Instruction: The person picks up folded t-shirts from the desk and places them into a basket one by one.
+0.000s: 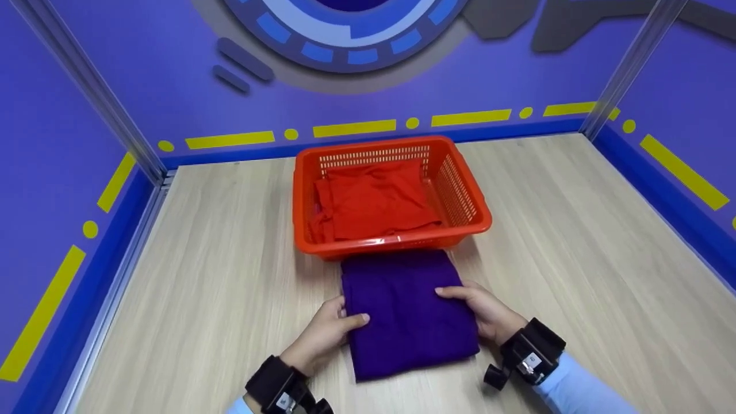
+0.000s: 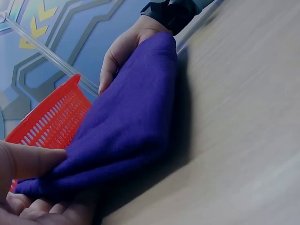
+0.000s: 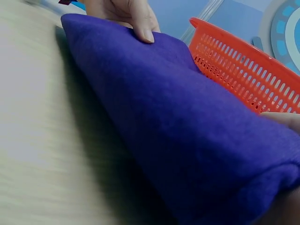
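Observation:
A folded purple cloth (image 1: 408, 322) is held between both hands, just in front of the red basket (image 1: 480, 215). My left hand (image 1: 328, 330) grips its left edge, thumb on top and fingers underneath. On the opposite edge, my right hand (image 1: 489, 310) pinches the cloth the same way, thumb lying over the top. In the left wrist view the purple cloth (image 2: 126, 108) slants above the table with a dark shadow below it. The right wrist view shows its thick folded side (image 3: 154, 108). Inside the basket lies a folded red garment (image 1: 379, 198).
The light wood table (image 1: 218, 276) is bounded by a blue-purple back panel (image 1: 356, 106) and side panels, with metal posts (image 1: 627, 75) at the corners. The basket stands near the back panel. Black camera straps (image 1: 532, 351) wrap both wrists.

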